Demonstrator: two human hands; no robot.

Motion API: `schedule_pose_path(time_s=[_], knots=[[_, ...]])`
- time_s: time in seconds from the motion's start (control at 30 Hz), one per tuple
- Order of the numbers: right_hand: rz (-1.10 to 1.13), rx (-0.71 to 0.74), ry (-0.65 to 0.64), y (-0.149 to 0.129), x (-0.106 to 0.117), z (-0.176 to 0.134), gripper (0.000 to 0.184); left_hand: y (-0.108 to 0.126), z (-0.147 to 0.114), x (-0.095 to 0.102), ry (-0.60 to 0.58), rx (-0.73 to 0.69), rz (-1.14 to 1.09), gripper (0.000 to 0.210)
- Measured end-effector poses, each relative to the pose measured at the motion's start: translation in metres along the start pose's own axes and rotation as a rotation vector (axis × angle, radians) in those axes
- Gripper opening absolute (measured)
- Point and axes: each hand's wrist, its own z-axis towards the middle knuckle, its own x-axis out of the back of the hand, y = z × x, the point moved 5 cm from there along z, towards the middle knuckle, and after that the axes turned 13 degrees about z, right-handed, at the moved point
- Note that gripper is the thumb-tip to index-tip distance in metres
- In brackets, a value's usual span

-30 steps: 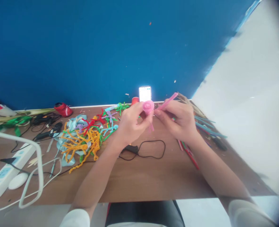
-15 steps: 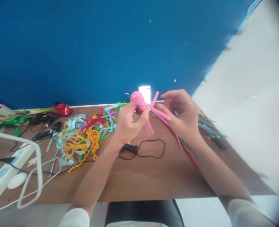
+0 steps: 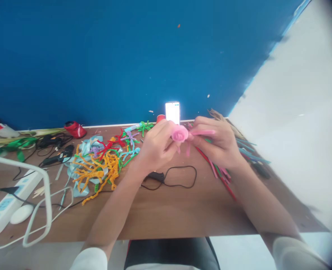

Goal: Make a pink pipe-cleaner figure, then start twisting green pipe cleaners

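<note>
A pink pipe-cleaner flower, coiled into a round rosette, is held above the table in front of the phone. My left hand is closed around it from the left, fingertips partly hidden behind the coil. On the other side my right hand pinches the loose pink pipe cleaners that stick out from the flower. One end points right across my right fingers, and another hangs blurred below the coil.
An upright lit phone leans at the wall. Left lies a pile of orange pipe cleaners with ribbon, then a power strip and a white bent frame. A black cable loops below my hands; loose pipe cleaners lie right.
My right hand has moved left and closed on the pink pipe cleaners. The flower has turned and shifted right, its coil now facing me.
</note>
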Motion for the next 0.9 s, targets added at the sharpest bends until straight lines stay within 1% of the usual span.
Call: schedule_pose_path(time_s=[0.03,0.1,0.13,0.17,0.2,0.23,0.27,0.33,0.37,0.4,0.43,0.47,0.5,0.53,0.6,0.63,0.7,0.8,0.9], knots=[[0.176,-0.102,0.031,0.003,-0.002,-0.001,0.023,0.002,0.000,0.002,0.009,-0.042,0.014,0.008],[0.528,-0.378,0.112,0.013,-0.010,-0.005,0.029,0.005,-0.001,0.007,0.035,-0.114,0.047,0.010],[0.660,-0.510,0.141,0.018,-0.015,-0.008,0.031,0.007,-0.001,0.010,0.050,-0.139,0.063,0.011],[0.751,-0.618,0.158,0.021,-0.020,-0.011,0.034,0.008,-0.001,0.011,0.061,-0.153,0.073,0.011],[0.797,-0.688,0.162,0.023,-0.023,-0.013,0.037,0.008,0.000,0.012,0.069,-0.152,0.076,0.012],[0.803,-0.720,0.159,0.024,-0.026,-0.014,0.038,0.007,0.000,0.013,0.073,-0.136,0.069,0.012],[0.775,-0.712,0.161,0.024,-0.026,-0.015,0.037,0.006,0.001,0.013,0.073,-0.108,0.058,0.012],[0.611,-0.602,0.219,0.022,-0.020,-0.013,0.029,0.001,0.002,0.011,0.067,-0.020,0.029,0.008],[0.471,-0.509,0.277,0.020,-0.014,-0.012,0.021,-0.002,0.002,0.009,0.061,0.042,0.008,0.006],[0.299,-0.399,0.342,0.016,-0.007,-0.011,0.018,-0.005,0.002,0.007,0.052,0.112,-0.020,0.005],[0.108,-0.276,0.396,0.011,-0.001,-0.010,0.024,-0.008,0.001,0.005,0.040,0.185,-0.058,0.007],[-0.088,-0.151,0.421,0.005,0.003,-0.010,0.033,-0.011,0.000,0.004,0.028,0.261,-0.103,0.010],[-0.273,-0.036,0.408,0.000,0.004,-0.010,0.039,-0.014,-0.001,0.002,0.017,0.335,-0.153,0.013],[-0.434,0.063,0.361,-0.003,0.003,-0.009,0.040,-0.016,-0.003,0.000,0.009,0.398,-0.203,0.015],[-0.653,0.203,0.241,-0.004,-0.001,-0.009,0.035,-0.019,-0.005,-0.002,-0.009,0.484,-0.278,0.019],[-0.706,0.249,0.194,-0.002,-0.003,-0.010,0.033,-0.020,-0.005,-0.004,-0.024,0.504,-0.296,0.020],[-0.723,0.311,0.157,0.000,-0.006,-0.011,0.031,-0.019,-0.005,-0.005,-0.058,0.498,-0.305,0.021],[-0.643,0.364,0.181,-0.001,-0.009,-0.013,0.030,-0.016,-0.005,-0.008,-0.105,0.449,-0.295,0.021],[-0.538,0.341,0.213,-0.003,-0.011,-0.013,0.030,-0.017,-0.005,-0.009,-0.107,0.441,-0.283,0.021]])
